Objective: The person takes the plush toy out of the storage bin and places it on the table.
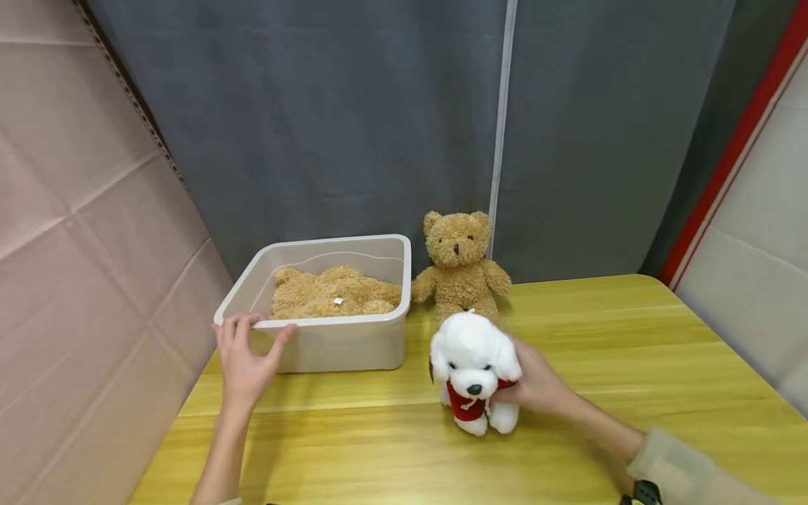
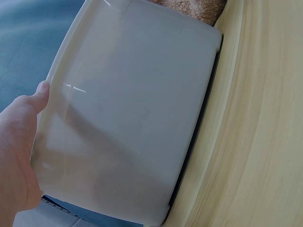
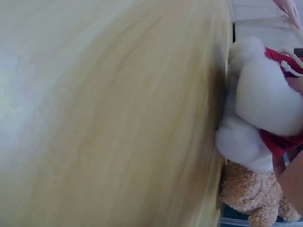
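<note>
My left hand (image 1: 247, 358) grips the front rim of a light grey plastic bin (image 1: 344, 347) near its left corner, thumb outside on the front wall. Inside the bin lies a tan fluffy plush toy (image 1: 328, 291) with a small white tag. My right hand (image 1: 536, 375) holds a white plush dog (image 1: 470, 351) in a red garment with a white drawstring, gripping it round its side; the dog is upright, facing me, low over the table. In the right wrist view the hand (image 3: 293, 177) shows only at the edge, against the dog's body (image 3: 267, 97).
A tan teddy bear (image 1: 459, 270) sits upright behind the dog, right beside the bin. All this stands on a yellow wood-grain table (image 1: 606, 351). A dark grey curtain (image 1: 315, 126) hangs along the back, and a pale draped wall (image 1: 95, 280) borders the left.
</note>
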### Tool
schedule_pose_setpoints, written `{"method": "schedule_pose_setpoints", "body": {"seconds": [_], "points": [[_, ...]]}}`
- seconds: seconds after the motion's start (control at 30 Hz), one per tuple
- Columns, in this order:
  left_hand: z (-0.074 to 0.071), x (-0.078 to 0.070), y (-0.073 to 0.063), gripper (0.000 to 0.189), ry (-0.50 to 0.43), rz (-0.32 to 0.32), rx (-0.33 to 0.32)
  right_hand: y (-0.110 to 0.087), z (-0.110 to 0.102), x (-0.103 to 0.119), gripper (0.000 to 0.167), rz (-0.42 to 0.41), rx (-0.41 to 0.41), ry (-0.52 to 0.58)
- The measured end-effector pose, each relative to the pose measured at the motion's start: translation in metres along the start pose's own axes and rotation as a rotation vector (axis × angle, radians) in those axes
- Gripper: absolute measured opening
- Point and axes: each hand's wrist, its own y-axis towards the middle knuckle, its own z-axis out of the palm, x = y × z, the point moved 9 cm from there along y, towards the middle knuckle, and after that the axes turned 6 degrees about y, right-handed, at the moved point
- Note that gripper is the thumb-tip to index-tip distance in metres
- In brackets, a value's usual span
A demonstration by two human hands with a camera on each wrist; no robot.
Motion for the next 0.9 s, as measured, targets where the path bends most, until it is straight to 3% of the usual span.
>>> {"method": "schedule_pose_setpoints", "body": {"seconds": [0.17,0.4,0.67,0.9], "points": [[-0.001,0.000,-0.001,0.047,-0.001,0.003,-0.007,-0.003,0.004,0.002,0.095,-0.034,0.054,0.052],[-0.001,-0.001,0.000,0.047,0.002,0.002,-0.007,-0.007,0.006,0.003,0.082,-0.023,0.190,0.130],[-0.001,0.001,0.000,0.047,0.007,-0.013,-0.003,-0.005,0.000,0.003,0.092,-0.063,0.276,0.120],[-0.001,0.001,0.000,0.045,0.009,-0.006,-0.005,-0.004,-0.006,-0.002,0.096,-0.033,0.311,0.126]]}}
